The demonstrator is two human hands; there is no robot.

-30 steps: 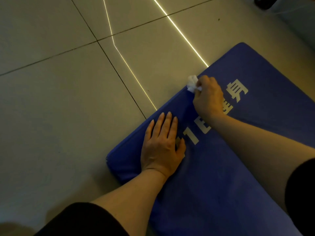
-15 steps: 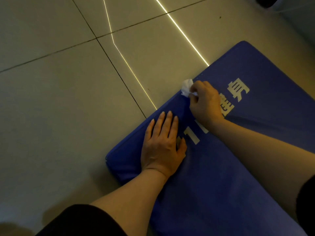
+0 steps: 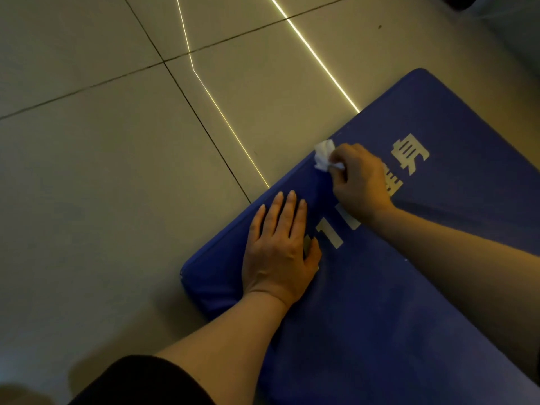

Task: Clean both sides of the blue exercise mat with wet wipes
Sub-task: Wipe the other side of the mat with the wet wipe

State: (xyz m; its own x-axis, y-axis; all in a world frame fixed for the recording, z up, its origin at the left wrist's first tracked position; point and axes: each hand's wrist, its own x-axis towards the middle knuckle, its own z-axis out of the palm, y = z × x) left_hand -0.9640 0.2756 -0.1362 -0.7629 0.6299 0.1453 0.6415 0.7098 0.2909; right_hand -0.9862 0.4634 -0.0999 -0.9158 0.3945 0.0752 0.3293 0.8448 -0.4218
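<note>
Floor tiles, pale grey and glossy [image 3: 87, 185], filled most of what I saw, crossed by dark grout lines and two thin bright streaks of reflected light. On that tiled floor lay the padded blue exercise mat [image 3: 409, 302], flat and angled across the lower right of my view, one rounded corner near the centre and another toward the upper right. White printed characters [image 3: 410, 154] and digits ran across its top face, partly hidden under the right wrist.

I saw my left hand [image 3: 279, 252] resting palm-down on the mat near its closer corner, the fingers [image 3: 287, 209] straight and held close together, tips reaching almost to the mat's edge, thumb lying alongside on the digit side. Its bare forearm ran back to a black short sleeve [image 3: 140, 384] at the bottom of the view.

My right hand [image 3: 358, 182] sat further along the same edge, fingers curled and pinching a small crumpled white wet wipe [image 3: 324, 155]. The wipe poked out past the knuckles and touched the mat right at its long edge beside the floor.
</note>
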